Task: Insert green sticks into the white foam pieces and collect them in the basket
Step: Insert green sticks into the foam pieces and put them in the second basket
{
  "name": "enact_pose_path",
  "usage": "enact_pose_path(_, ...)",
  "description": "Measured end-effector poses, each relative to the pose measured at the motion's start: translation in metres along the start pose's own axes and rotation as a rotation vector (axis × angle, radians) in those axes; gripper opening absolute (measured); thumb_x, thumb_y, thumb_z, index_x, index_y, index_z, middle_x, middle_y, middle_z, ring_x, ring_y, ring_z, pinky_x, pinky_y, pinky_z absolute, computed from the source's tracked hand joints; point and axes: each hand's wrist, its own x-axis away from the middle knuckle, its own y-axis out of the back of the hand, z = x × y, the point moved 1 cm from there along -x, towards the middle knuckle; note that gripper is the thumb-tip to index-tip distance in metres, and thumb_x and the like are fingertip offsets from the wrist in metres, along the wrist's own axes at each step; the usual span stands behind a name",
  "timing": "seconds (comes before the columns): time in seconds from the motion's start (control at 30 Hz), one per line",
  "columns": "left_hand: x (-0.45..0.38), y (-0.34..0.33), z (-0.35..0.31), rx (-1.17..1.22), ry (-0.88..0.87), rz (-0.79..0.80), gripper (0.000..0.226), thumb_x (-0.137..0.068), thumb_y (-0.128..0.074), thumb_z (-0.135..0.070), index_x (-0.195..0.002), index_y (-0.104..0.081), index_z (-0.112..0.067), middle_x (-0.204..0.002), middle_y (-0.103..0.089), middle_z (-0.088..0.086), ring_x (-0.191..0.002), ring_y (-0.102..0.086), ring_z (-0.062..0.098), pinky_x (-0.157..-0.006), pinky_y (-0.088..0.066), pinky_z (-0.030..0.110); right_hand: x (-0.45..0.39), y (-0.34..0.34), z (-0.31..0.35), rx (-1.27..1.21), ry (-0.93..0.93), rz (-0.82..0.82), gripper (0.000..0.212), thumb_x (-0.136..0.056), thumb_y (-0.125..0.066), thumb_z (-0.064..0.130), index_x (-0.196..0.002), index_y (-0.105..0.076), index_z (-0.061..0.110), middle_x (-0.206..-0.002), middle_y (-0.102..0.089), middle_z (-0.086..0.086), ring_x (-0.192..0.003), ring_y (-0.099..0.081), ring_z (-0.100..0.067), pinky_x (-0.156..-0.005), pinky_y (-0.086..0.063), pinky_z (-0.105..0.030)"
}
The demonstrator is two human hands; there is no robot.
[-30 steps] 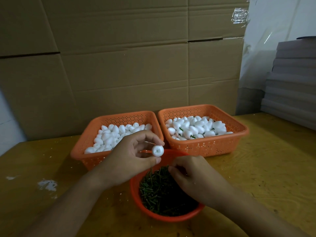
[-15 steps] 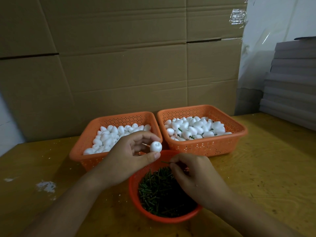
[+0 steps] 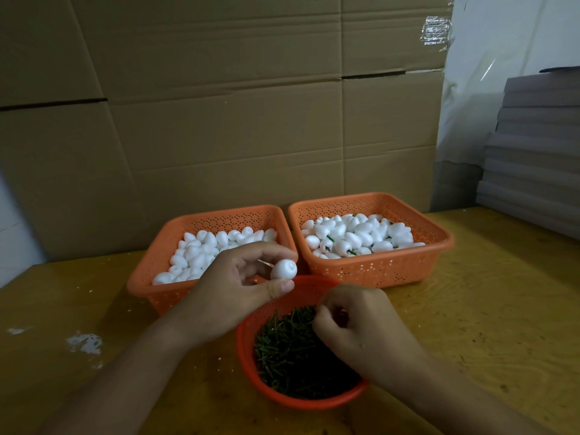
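In front of me a yellowish wooden worktop (image 3: pixel 470 309) fills the lower view, its grain showing and white crumbs and smears (image 3: pixel 84 342) scattered on its left side. Behind it I see a wall of large flattened cardboard sheets (image 3: pixel 219 120), creased and overlapping, with a strip of clear tape (image 3: pixel 436 29) near the top right. To the right hangs pale plastic sheeting (image 3: pixel 502 42), and beside it a stack of grey boards (image 3: pixel 533 152). The light is dim.

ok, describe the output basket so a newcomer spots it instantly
Two square orange baskets sit side by side at the table's far edge, against the cardboard wall. Take the right basket, beyond the round bowl. Only its white foam pieces show green sticks poking out.
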Motion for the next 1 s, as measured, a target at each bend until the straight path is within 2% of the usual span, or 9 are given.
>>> enact_pose_path(0.07, 0.0, 0.0, 0.002, -0.035, -0.016, -0.002, 0.034, -0.077, -0.077, -0.029, -0.107, -0.073, -0.044, -0.113, -0.073, -0.002, -0.107, -0.068, 0.014, -0.097, -0.054, 0.027, 0.0, 0.0, -0.001, -0.005, -0.01, -0.009, 0.034, -0.075, -0.047, 0.043, -0.065, -0.063, 0.014, -0.061, -0.06, 0.004, -0.057, -0.057, -0.011, -0.052, -0.045, -0.036)
enact_pose_path(0.13, -0.001, 0.001, 0.004, -0.086, -0.022, -0.01, 0.035, -0.077, -0.076, -0.032, -0.108, -0.072, -0.049, -0.116, -0.07, -0.001, -0.113, -0.065, 0.013, -0.102, -0.052, 0.031, 0.001, 0.0, -0.002, -0.035, -0.018, -0.015, 0.027, -0.072, -0.05, 0.041, -0.058, -0.055, 0.018, -0.058, -0.058, 0.005, -0.049, -0.054, -0.012, -0.043, -0.042, -0.036)
enact_pose_path(0.23, -0.001, 0.001, 0.008, -0.157, -0.01, -0.011, 0.035, -0.08, -0.074, -0.037, -0.112, -0.07, -0.052, -0.117, -0.066, -0.003, -0.116, -0.062, 0.015, -0.104, -0.05, 0.038, 0.002, 0.0, 0.0, -0.051, 0.005, -0.015, 0.03, -0.078, -0.054, 0.041, -0.058, -0.045, 0.02, -0.063, -0.057, 0.002, -0.049, -0.051, -0.02, -0.043, -0.037, -0.036)
enact_pose_path(0.43, -0.001, 0.0, 0.009, -0.157, 0.015, 0.007, 0.035, -0.082, -0.072, -0.039, -0.115, -0.068, -0.05, -0.121, -0.068, -0.003, -0.118, -0.062, 0.012, -0.105, -0.05, 0.04, -0.002, 0.006, 0.005, -0.158, -0.092, -0.064, 0.029, -0.081, -0.079, 0.035, -0.063, -0.059, 0.024, -0.061, -0.064, 0.009, -0.048, -0.056, -0.009, -0.043, -0.04, -0.019)
enact_pose_path(0.53, -0.001, 0.001, 0.008, -0.134, 0.019, 0.006, 0.034, -0.081, -0.073, -0.038, -0.114, -0.069, -0.047, -0.121, -0.069, -0.002, -0.118, -0.063, 0.012, -0.105, -0.05, 0.042, -0.004, 0.009, 0.009, -0.367, -0.19, -0.095, 0.024, -0.078, -0.083, 0.024, -0.067, -0.063, 0.018, -0.055, -0.062, 0.003, -0.046, -0.053, -0.005, -0.046, -0.042, -0.021)
enact_pose_path(0.67, -0.001, 0.002, 0.008, -0.122, 0.023, 0.005, 0.035, -0.081, -0.073, -0.037, -0.116, -0.072, -0.039, -0.119, -0.07, -0.003, -0.116, -0.064, 0.011, -0.104, -0.051, 0.042, -0.008, 0.016, 0.014, -0.79, -0.272, -0.14, 0.017, -0.082, -0.075, 0.001, -0.074, -0.061, 0.007, -0.063, -0.066, -0.009, -0.057, -0.063, -0.015, -0.055, -0.05, -0.021)
enact_pose_path(0.73, -0.001, 0.002, 0.008, -0.115, 0.02, 0.01, 0.034, -0.081, -0.073, -0.037, -0.115, -0.072, -0.041, -0.119, -0.071, -0.005, -0.115, -0.065, 0.009, -0.102, -0.052, 0.038, -0.009, 0.019, 0.016, -1.054, -0.332, -0.136, 0.01, -0.083, -0.07, 0.005, -0.084, -0.061, 0.004, -0.073, -0.071, -0.017, -0.066, -0.069, -0.021, -0.059, -0.055, -0.022)
enact_pose_path(0.8, -0.001, 0.002, 0.008, -0.117, 0.016, 0.019, 0.033, -0.082, -0.072, -0.037, -0.113, -0.07, -0.046, -0.119, -0.071, -0.01, -0.115, -0.064, 0.005, -0.1, -0.052, 0.032, -0.01, 0.021, 0.017, -1.252, -0.419, -0.125, 0.015, -0.08, -0.068, 0.012, -0.091, -0.063, 0.003, -0.08, -0.072, -0.019, -0.07, -0.073, -0.023, -0.058, -0.057, -0.021)
enact_pose_path(1.0, -0.001, 0.002, 0.009, -0.117, 0.021, 0.03, 0.033, -0.083, -0.072, -0.037, -0.115, -0.071, -0.044, -0.12, -0.07, -0.017, -0.116, -0.063, 0.003, -0.097, -0.05, 0.028, -0.013, 0.022, 0.018, -1.443, -0.55, -0.078, 0.017, -0.081, -0.066, 0.023, -0.073, -0.077, 0.012, -0.071, -0.07, -0.008, -0.057, -0.067, -0.01, -0.047, -0.051, -0.014)
